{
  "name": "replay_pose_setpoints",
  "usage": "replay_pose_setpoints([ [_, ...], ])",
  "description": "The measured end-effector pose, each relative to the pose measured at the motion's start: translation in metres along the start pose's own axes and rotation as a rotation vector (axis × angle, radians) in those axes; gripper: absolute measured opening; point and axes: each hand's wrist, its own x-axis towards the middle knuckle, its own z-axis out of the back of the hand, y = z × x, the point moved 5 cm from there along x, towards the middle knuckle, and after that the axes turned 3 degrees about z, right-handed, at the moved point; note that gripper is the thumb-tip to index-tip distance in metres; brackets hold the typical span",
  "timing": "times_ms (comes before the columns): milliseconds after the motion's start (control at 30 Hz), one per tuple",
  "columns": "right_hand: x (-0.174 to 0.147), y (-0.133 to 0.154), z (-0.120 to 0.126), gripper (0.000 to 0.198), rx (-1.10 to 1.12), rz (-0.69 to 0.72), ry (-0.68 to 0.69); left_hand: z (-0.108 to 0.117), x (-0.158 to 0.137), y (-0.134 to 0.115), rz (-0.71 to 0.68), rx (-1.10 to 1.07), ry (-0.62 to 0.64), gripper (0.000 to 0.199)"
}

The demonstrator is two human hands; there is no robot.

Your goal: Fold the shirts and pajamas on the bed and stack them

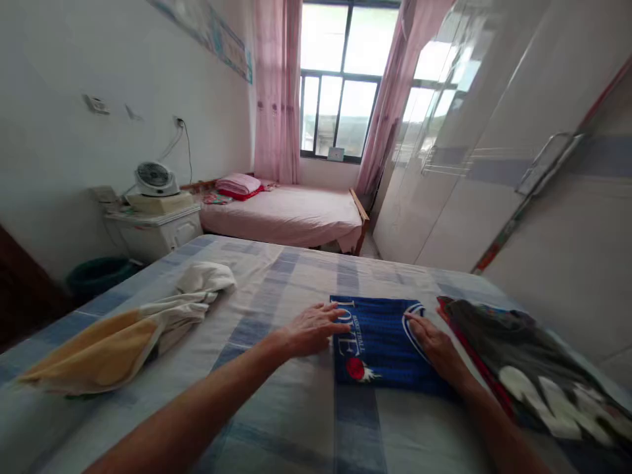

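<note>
A folded blue shirt [382,365] lies flat on the checked bedsheet, with white lettering and a red rose at its left side and a white-striped collar on its right. My left hand [313,329] is open, its fingers stretched over the shirt's left edge beside the lettering. At the collar rests my right hand [437,342], its fingers extended and lying close together on the cloth. Right of it is a pile of dark clothes [518,342] with big white letters on top and red cloth underneath. A crumpled yellow and white garment [123,342] lies on the left.
The blue and white checked sheet [291,388] covers the bed in front of me. Beyond it stands a second bed with a pink sheet [291,214]. A fan [155,178] sits on the cabinet [153,234] at left. Glossy wardrobe doors [454,210] line the right side.
</note>
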Motion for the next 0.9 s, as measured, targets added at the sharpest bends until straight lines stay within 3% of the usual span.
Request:
replay_pose_setpoints([
  [100, 0.001, -0.002, 0.006, 0.054, 0.007, -0.012, -0.027, 0.005, 0.006, -0.01, -0.106, 0.023, -0.017, 0.029],
  [300, -0.002, 0.0, 0.017, 0.046, 0.027, 0.002, -0.096, 0.001, 0.02, -0.013, -0.183, -0.024, -0.117, 0.022],
  [433, -0.002, 0.004, 0.024, 0.045, 0.059, -0.018, -0.151, -0.006, 0.026, -0.009, -0.106, -0.178, -0.159, 0.028],
  [533, -0.004, 0.023, 0.035, 0.045, 0.139, -0.031, -0.162, -0.003, 0.037, -0.007, 0.052, -0.265, -0.182, 0.027],
  [633, -0.017, 0.062, 0.046, 0.044, 0.306, -0.021, -0.054, 0.011, 0.055, -0.005, 0.254, -0.316, -0.237, 0.023],
  [800, -0.069, 0.124, 0.036, 0.041, 0.48, -0.009, 0.452, 0.056, 0.078, -0.015, 0.485, -0.33, -0.305, 0.027],
  [833, -0.079, 0.128, 0.029, 0.04, 0.512, -0.023, 0.487, 0.066, 0.079, -0.019, 0.5, -0.313, -0.308, 0.026],
  [900, -0.092, 0.125, 0.017, 0.044, 0.594, -0.068, 0.376, 0.081, 0.077, -0.035, 0.475, -0.267, -0.309, 0.024],
])
